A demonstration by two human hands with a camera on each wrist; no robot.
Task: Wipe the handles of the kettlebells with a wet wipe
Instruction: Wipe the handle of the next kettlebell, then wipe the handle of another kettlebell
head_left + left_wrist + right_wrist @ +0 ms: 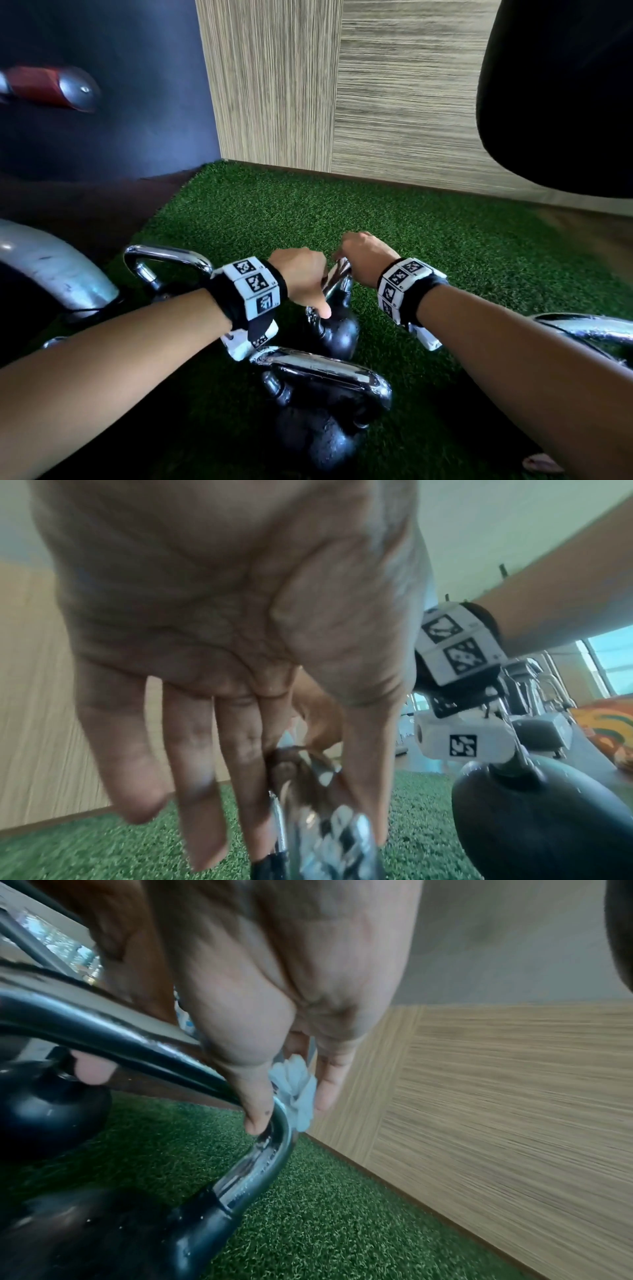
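A small black kettlebell (pixel 337 334) stands on green turf at the centre of the head view. Both hands are on its chrome handle (pixel 263 1153). My left hand (pixel 308 284) holds the near side of the handle between thumb and fingers, the thumb pointing down along it. My right hand (pixel 356 257) is at the far bend of the handle and pinches a crumpled white wet wipe (pixel 296 1091) against the metal with thumb and fingers. In the head view the wipe is hidden under the right hand. The left wrist view shows the handle (pixel 329 831) between the left thumb and fingers.
Other chrome-handled kettlebells stand close by: one just in front of me (pixel 318 411), one at left (pixel 168 255), one at right (pixel 589 329). A wood-grain wall (pixel 376 102) borders the turf (pixel 445 240). A black hanging bag (pixel 565 102) fills the upper right.
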